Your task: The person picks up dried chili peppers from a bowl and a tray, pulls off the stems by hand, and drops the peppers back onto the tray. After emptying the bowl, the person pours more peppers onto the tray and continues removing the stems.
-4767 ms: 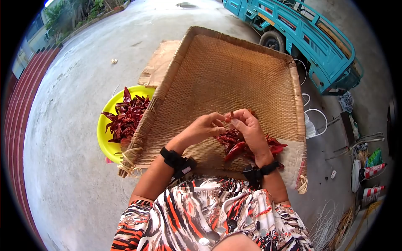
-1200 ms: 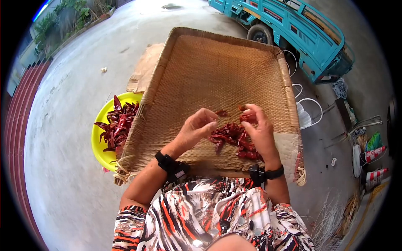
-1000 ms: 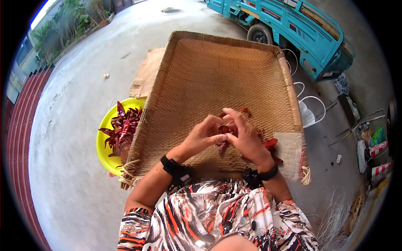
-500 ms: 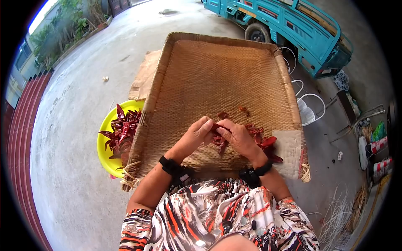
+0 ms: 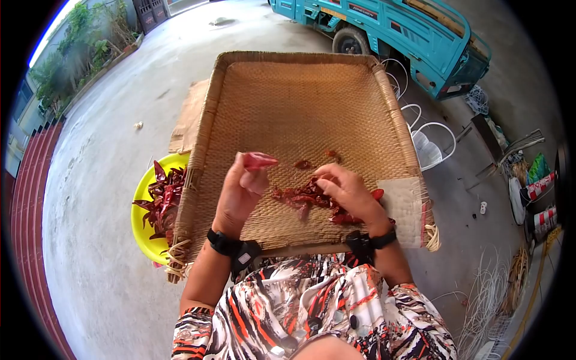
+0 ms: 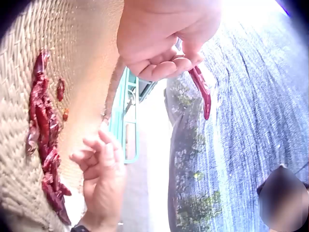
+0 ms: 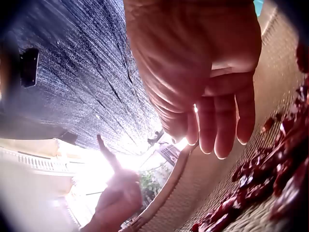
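My left hand [image 5: 236, 195] pinches a dried red chili pepper [image 5: 259, 160] between thumb and fingers, raised over the left part of the woven tray [image 5: 300, 108]. In the left wrist view the chili pepper [image 6: 202, 92] sticks out past the curled fingers. My right hand [image 5: 351, 193] hovers over a loose heap of torn chilies [image 5: 300, 198] near the tray's front. In the right wrist view the fingers of the right hand [image 7: 212, 96] hang loosely, with nothing held between them. Two small chili bits [image 5: 303, 164] lie just beyond the heap.
A yellow basin [image 5: 140, 222] of whole dried chilies [image 5: 165, 198] stands left of the tray. Cardboard [image 5: 189, 120] lies at the tray's left side. White buckets [image 5: 427, 153] and a blue cargo tricycle [image 5: 414, 42] stand to the right. A pale patch [image 5: 399, 210] covers the tray's front right corner.
Half a second ago both hands met at a chili over the heap. Now the left hand has moved left and up with a chili, apart from the right, which stays near the heap.
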Demonstrator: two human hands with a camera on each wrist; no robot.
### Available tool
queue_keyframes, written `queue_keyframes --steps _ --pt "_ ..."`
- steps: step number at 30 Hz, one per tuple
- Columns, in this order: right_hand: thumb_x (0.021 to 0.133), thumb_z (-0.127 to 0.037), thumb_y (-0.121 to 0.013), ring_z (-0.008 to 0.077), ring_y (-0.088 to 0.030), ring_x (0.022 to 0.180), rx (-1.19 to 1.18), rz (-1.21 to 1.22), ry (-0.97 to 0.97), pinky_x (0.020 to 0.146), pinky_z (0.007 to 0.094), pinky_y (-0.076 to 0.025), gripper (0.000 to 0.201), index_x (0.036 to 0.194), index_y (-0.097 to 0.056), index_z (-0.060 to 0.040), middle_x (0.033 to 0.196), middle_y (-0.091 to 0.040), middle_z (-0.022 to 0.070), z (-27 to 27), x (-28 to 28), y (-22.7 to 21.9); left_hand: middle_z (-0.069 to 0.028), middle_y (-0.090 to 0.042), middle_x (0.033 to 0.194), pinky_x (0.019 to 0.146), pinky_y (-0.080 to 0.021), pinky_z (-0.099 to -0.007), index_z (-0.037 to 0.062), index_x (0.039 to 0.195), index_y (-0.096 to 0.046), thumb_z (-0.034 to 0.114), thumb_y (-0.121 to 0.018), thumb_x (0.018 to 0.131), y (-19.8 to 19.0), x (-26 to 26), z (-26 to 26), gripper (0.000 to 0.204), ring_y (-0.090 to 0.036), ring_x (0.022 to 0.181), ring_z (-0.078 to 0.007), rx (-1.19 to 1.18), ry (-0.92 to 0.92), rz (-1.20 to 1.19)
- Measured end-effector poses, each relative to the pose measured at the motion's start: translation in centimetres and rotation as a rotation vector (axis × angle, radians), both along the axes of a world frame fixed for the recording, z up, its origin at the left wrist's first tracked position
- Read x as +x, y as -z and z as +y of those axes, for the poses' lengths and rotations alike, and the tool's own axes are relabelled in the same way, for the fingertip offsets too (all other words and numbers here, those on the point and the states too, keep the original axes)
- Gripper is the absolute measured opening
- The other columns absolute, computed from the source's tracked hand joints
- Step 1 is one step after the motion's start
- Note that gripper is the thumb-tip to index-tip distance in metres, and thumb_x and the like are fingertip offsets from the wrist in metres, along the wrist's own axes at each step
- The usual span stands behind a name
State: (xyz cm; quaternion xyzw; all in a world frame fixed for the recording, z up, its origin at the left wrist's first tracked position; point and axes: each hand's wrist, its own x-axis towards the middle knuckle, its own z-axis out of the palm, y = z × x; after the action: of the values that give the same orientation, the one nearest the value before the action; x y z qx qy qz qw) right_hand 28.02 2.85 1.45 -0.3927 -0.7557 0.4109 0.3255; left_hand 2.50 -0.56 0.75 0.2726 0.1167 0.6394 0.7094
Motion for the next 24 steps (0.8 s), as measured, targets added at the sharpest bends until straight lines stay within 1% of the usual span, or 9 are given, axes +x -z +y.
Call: queue_keyframes --steps 4,7,8,13,14,17,18,21,24 --pt "0.091 -0.012 -0.062 0.0141 -0.064 0.083 -0.044 0.053 0.103 0.074 0.0275 -0.051 0.020 0.108 -0.061 -0.0026 0.090 -0.068 0.0081 0.3 2.1 0.1 0.0041 -0.039 0.061 0.059 -0.033 -0.0238 0.0051 0.098 -0.058 0.029 -0.037 0.104 0.0 -2.6 0.9 0.032 -0.037 0.063 -0.0093 0.241 -0.078 -0.469" --pt "0.091 -0.012 -0.062 0.0137 -0.064 0.085 -0.073 0.043 0.148 0.075 0.0274 -0.051 0.020 0.107 -0.061 -0.0020 0.093 -0.068 0.0077 0.7 3.5 0.7 0.0019 -0.045 0.068 0.065 -0.036 -0.0253 0.0068 0.101 -0.058 0.028 -0.039 0.104 0.8 -3.9 0.9 0.028 -0.040 0.065 -0.0110 0.137 -0.142 -0.520" --pt "0.090 -0.012 -0.062 0.0145 -0.064 0.085 -0.036 0.017 0.161 0.075 0.0281 -0.051 0.019 0.107 -0.061 -0.0017 0.093 -0.068 0.0079 0.8 3.8 0.7 0.0002 -0.050 0.073 0.066 -0.039 -0.0261 0.0063 0.102 -0.057 0.027 -0.040 0.103 1.0 -3.9 0.7 0.027 -0.043 0.068 -0.0123 0.092 -0.179 -0.477" --pt "0.085 -0.006 -0.061 0.0224 -0.064 0.086 0.130 -0.213 0.270 0.076 0.0328 -0.050 0.017 0.101 -0.062 -0.0010 0.090 -0.066 0.0111 0.3 5.7 -1.1 -0.0005 -0.052 0.074 0.065 -0.043 -0.0288 0.0069 0.101 -0.058 0.024 -0.046 0.100 3.4 -3.4 1.2 0.021 -0.048 0.070 -0.0145 -0.157 -0.147 -0.262" --pt "0.081 0.002 -0.056 0.0301 -0.062 0.089 0.238 -0.299 0.285 0.081 0.0368 -0.049 0.020 0.099 -0.063 -0.0025 0.091 -0.065 0.0140 0.2 6.3 -1.1 -0.0005 -0.052 0.074 0.064 -0.043 -0.0287 0.0070 0.101 -0.058 0.024 -0.047 0.100 3.6 -3.1 1.3 0.021 -0.048 0.070 -0.0147 -0.198 -0.140 -0.245" --pt "0.078 0.006 -0.050 0.0332 -0.058 0.094 0.346 -0.626 0.259 0.085 0.0396 -0.047 0.028 0.098 -0.066 -0.0052 0.094 -0.065 0.0141 -0.1 8.8 -0.4 -0.0002 -0.052 0.074 0.064 -0.042 -0.0282 0.0072 0.100 -0.059 0.025 -0.050 0.097 2.8 -2.2 1.1 0.021 -0.048 0.069 -0.0150 -0.221 -0.118 -0.197" --pt "0.075 0.009 -0.048 0.0344 -0.057 0.095 0.280 -0.685 0.234 0.086 0.0419 -0.046 0.034 0.097 -0.068 -0.0075 0.097 -0.066 0.0129 -0.3 9.4 -0.2 -0.0002 -0.052 0.074 0.063 -0.042 -0.0282 0.0072 0.099 -0.059 0.026 -0.050 0.097 2.5 -2.2 0.9 0.021 -0.048 0.069 -0.0150 -0.221 -0.117 -0.194" --pt "0.073 0.008 -0.050 0.0345 -0.057 0.097 0.254 -0.715 0.191 0.086 0.0432 -0.045 0.034 0.097 -0.068 -0.0091 0.097 -0.066 0.0120 -0.3 10.2 0.9 0.0001 -0.052 0.075 0.063 -0.042 -0.0282 0.0076 0.097 -0.060 0.027 -0.050 0.096 2.9 -2.3 1.0 0.022 -0.048 0.069 -0.0147 -0.222 -0.119 -0.168" --pt "0.068 0.003 -0.051 0.0361 -0.057 0.094 0.288 -0.690 0.250 0.084 0.0407 -0.045 0.031 0.094 -0.065 -0.0061 0.092 -0.065 0.0145 -0.6 10.5 1.2 0.0003 -0.052 0.075 0.063 -0.042 -0.0281 0.0079 0.097 -0.060 0.027 -0.050 0.096 3.2 -2.3 1.1 0.022 -0.048 0.069 -0.0146 -0.243 -0.116 -0.135"
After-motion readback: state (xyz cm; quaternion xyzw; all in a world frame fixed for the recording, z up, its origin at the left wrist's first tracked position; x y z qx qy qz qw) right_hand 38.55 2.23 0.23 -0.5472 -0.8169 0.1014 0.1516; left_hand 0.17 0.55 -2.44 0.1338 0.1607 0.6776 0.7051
